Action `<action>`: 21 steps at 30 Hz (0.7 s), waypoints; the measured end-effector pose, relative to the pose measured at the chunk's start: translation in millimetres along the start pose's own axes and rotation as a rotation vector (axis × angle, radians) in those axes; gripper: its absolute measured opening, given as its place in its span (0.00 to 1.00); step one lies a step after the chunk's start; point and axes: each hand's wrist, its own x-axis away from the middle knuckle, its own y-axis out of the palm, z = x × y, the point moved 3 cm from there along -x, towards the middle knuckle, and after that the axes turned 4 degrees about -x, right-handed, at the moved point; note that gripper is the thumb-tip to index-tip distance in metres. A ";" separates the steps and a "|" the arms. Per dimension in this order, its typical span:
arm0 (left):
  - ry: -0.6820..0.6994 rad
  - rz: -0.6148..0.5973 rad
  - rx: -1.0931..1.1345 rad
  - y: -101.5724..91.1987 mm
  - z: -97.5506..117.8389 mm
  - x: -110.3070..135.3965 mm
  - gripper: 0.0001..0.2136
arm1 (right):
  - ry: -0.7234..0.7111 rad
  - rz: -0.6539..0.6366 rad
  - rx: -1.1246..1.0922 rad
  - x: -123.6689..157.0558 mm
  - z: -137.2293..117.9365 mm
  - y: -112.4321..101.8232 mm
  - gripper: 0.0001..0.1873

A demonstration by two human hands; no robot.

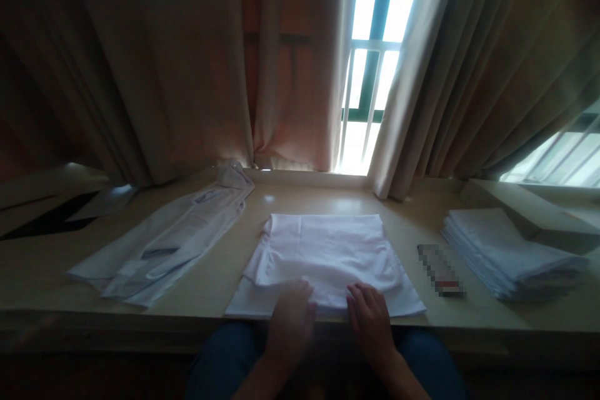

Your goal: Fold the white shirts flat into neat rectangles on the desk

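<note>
A white cloth garment [328, 250], folded into layers, lies in front of me at the table's near edge. Its upper layer is rumpled and bulges toward me between my hands. My left hand [291, 315] is at the front of the cloth, left of its middle, and is smeared by motion, so its grip does not show. Across from it, my right hand [369, 315] has its fingers bent over the front part of the cloth and closed on it. My right fingertips are partly hidden in the folds.
A white coat-like garment [182, 244] lies stretched out at the left. To the right are a pixelated oblong object [439, 269] and a stack of folded white cloths [501, 244]. Curtains [187, 62] hang behind the pale table [197, 297], beside a barred window [370, 75].
</note>
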 end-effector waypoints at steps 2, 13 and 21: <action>0.021 -0.055 -0.021 8.7 8.2 -19.4 0.21 | 0.024 -0.053 0.051 -19.8 -4.1 9.0 0.22; -0.098 -0.314 -0.222 40.4 -36.3 -8.6 0.35 | 0.274 -0.494 0.210 -9.6 51.2 31.3 0.42; -0.140 -0.386 -0.193 37.8 -35.3 -14.1 0.36 | 0.412 -0.433 0.356 14.8 104.9 2.8 0.44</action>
